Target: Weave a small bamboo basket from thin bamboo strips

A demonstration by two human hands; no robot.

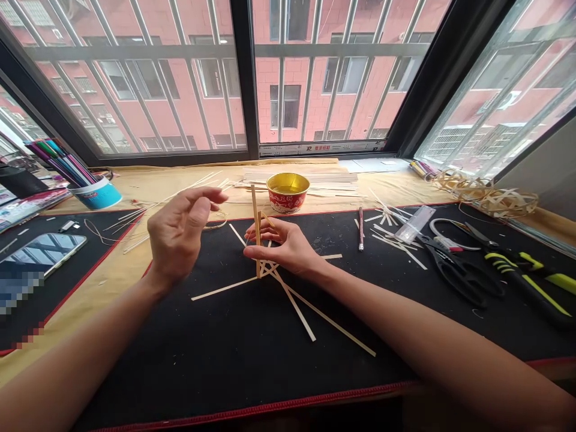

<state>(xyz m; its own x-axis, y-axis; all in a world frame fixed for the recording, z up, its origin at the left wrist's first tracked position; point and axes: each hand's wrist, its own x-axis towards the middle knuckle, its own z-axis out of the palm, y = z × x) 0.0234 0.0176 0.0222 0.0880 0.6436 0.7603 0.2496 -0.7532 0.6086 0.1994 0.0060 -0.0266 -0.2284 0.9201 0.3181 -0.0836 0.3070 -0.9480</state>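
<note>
Wooden strips (292,306) cross a black mat (180,360) beneath barred windows (342,78).

bamboo strips (292,305) on mat (135,372) | bowl (288,201) behind | scissors (454,270) R | phone (42,255) L

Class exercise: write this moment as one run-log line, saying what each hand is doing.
left hand: raised, empty | right hand: touching crossed bamboo strips | nearby: red-and-gold bowl
</note>
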